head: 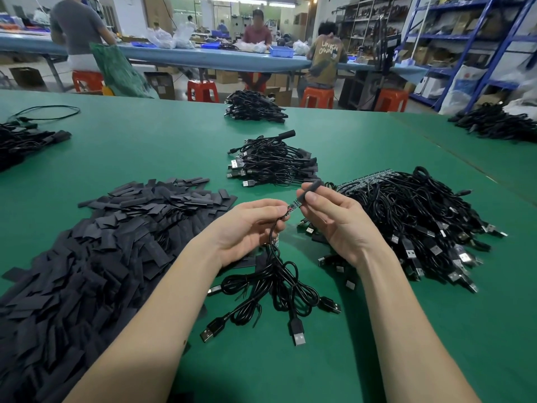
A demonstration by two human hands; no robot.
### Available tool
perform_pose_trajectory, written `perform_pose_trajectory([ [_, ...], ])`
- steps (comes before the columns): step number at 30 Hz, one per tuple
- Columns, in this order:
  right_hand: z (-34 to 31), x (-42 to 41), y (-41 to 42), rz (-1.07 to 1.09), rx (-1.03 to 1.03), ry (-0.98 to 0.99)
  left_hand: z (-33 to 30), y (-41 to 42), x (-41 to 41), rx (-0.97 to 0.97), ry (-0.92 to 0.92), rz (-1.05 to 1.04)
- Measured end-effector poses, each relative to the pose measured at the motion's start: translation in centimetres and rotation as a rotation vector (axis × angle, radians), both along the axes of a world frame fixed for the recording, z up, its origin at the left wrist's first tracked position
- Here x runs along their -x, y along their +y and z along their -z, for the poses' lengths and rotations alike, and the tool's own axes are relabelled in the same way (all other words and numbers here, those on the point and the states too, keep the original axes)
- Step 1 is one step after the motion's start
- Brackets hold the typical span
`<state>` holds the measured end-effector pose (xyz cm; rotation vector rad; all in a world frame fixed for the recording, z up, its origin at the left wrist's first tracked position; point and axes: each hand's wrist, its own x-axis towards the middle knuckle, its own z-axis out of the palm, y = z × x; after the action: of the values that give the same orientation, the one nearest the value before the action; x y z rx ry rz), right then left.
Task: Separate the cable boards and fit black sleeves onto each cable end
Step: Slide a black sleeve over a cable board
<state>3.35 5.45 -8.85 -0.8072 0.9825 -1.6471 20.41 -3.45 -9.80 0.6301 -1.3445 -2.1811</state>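
Note:
My left hand (250, 225) pinches a black cable just below its small green circuit board (293, 209). My right hand (334, 219) pinches a black sleeve (312, 189) whose lower mouth sits over the board's far tip. Several black USB cables (279, 292) hang from my left hand and lie in a loose bundle on the green table (290, 367). A big heap of flat black sleeves (96, 248) lies at the left. A pile of cables still joined on board strips (412, 216) lies at the right. Sleeved cables (273, 164) are piled further back.
More cable heaps lie at the far centre (252, 107), far left (23, 141) and far right (497, 125) of the table. Beyond the table's far edge are red stools, a blue bench with people working, and blue shelving at the right.

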Motion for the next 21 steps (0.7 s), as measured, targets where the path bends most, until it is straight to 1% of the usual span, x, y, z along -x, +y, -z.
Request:
perform_pose_trajectory([
  [3, -0.11, 0.38, 0.43, -0.086, -0.04, 0.021, -0.23, -0.22, -0.52, 0.054, -0.025, 0.038],
  [6, -0.3, 0.59, 0.78, -0.132, -0.038, 0.088, -0.27, -0.29, -0.75, 0.053, -0.027, 0.059],
  [11, -0.76, 0.38, 0.8, -0.156, 0.02, 0.184, -0.28, -0.39, -0.71, 0.048, -0.021, 0.074],
  [14, -0.92, 0.1, 0.54, -0.128, 0.022, 0.243, -0.09, -0.45, -0.6, 0.049, -0.012, 0.058],
  [17, -0.54, -0.21, 0.26, -0.073, 0.001, 0.203, 0.02, -0.45, -0.45, 0.111, -0.016, 0.03],
  [21, -0.01, -0.34, 0.05, -0.007, -0.053, 0.041, -0.55, -0.42, -0.2, 0.352, -0.112, -0.052],
])
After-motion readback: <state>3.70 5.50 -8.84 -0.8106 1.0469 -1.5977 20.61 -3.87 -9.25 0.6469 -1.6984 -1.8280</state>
